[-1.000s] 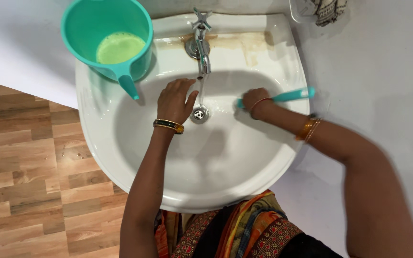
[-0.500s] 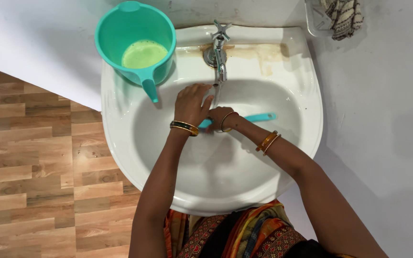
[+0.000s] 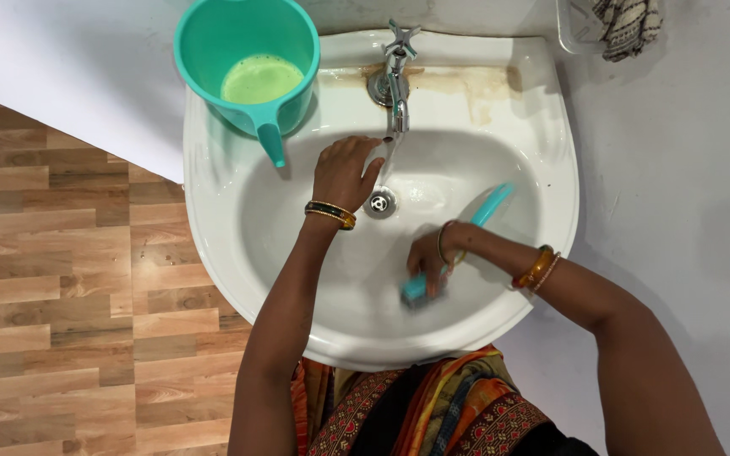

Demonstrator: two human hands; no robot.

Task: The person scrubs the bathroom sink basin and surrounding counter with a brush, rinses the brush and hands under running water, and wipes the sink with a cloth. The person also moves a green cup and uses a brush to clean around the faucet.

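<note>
A: Because the white ceramic wash basin [image 3: 542,169] was fixed to the pale wall, the person stood square against its front rim, and both arms reached down into the bowl from there.

B: And the round teal plastic mug with the spout-like handle [image 3: 247,51]?

A: It sat on the basin's back left corner, handle pointing in toward the bowl, with pale green liquid in the bottom. I judged it was parked there to be within reach yet clear of the scrubbing.

B: Was water running?

A: A thin stream fell from the chrome tap with the cross-shaped head [image 3: 396,72] toward the round metal drain [image 3: 381,203]. The left hand [image 3: 344,173] lay just left of that stream, fingers loosely curled and holding nothing, its grip slack, seemingly resting against the bowl's wall as a brace.

B: The brush, then?

A: The teal long-handled plastic brush [image 3: 487,207] was in the right hand [image 3: 433,253], the grip closed tight around the middle of the handle. Its head was pressed to the lower front slope of the bowl, blurred, while the handle's free end angled up toward the right rim. That slant looked suited to bearing down on the surface.

B: Anything smaller?

A: A patterned cloth [image 3: 627,25] hung at the top right, well apart from the hands.
</note>
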